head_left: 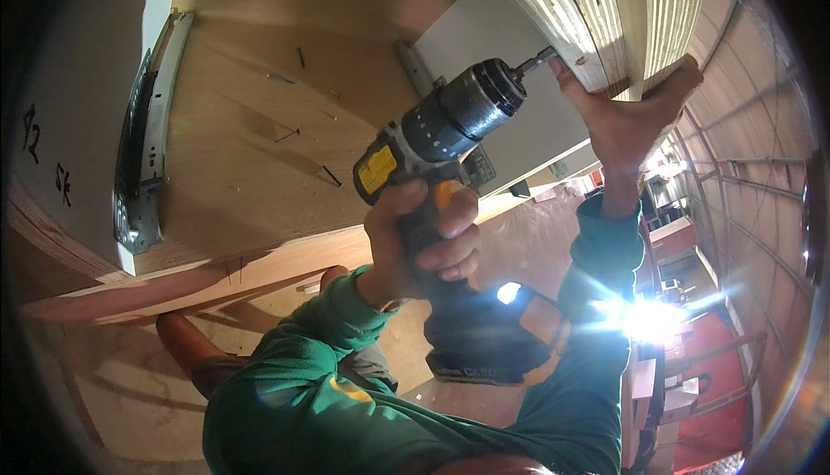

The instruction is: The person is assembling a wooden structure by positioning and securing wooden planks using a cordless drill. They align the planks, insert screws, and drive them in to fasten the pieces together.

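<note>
My left hand (415, 233) is wrapped around the handle of a black cordless drill (458, 116) with a yellow label, its index finger at the orange trigger. The drill points up and to the right. Its bit (536, 62) ends at the edge of a light layered plywood panel (596, 34); whether it touches cannot be told. Below that panel, my right hand (631, 121) grips the lower end, thumb on the left side near the bit and fingers on the other side. Several loose screws (288, 136) lie on the wood-coloured board (233, 164) left of the drill.
A metal drawer slide (156, 129) runs along the marked left panel (69, 129). Another slide (417, 67) sits by the grey-white panel (519, 86) behind the drill. A bright lamp (653, 321) shines at the right, near a red surface (713, 388) and stacked boxes.
</note>
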A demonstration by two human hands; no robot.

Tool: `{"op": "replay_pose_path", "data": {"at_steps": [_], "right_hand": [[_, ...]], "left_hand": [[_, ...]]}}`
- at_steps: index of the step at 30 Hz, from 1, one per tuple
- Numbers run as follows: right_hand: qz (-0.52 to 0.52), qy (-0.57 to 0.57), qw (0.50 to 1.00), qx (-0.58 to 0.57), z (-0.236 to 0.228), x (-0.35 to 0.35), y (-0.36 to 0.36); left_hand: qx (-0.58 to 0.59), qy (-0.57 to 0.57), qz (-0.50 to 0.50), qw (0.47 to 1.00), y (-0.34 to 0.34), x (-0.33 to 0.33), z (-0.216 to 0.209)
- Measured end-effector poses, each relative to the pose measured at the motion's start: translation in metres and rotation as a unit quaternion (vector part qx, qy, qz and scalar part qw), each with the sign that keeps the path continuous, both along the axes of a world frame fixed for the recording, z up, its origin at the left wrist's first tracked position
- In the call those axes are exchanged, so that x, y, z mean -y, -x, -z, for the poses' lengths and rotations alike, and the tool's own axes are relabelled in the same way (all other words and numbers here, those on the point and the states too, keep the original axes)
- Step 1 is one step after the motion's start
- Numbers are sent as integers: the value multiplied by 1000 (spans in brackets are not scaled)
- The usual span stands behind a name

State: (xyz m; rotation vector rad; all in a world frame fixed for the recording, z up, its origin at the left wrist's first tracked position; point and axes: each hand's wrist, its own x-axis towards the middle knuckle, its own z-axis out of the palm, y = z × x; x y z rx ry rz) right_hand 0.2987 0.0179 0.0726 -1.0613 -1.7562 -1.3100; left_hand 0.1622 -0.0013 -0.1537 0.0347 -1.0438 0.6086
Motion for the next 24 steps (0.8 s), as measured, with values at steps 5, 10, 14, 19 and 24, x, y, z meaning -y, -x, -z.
{"op": "replay_pose_path", "data": {"at_steps": [5, 10, 14, 19, 24], "right_hand": [[-6, 68, 997, -34, -1, 9, -3], [7, 45, 999, -9, 2, 11, -4], [36, -1, 998, 41, -2, 7, -8], [44, 6, 999, 27, -2, 11, -5], [1, 46, 999, -24, -1, 13, 12]], "left_hand": [[-20, 25, 50, 998, 0, 9, -5], [-25, 33, 63, 997, -4, 12, 3], [-57, 40, 17, 997, 16, 31, 32], [-80, -40, -131, 987, 33, 50, 67], [-229, -123, -282, 924, 66, 73, 107]]}}
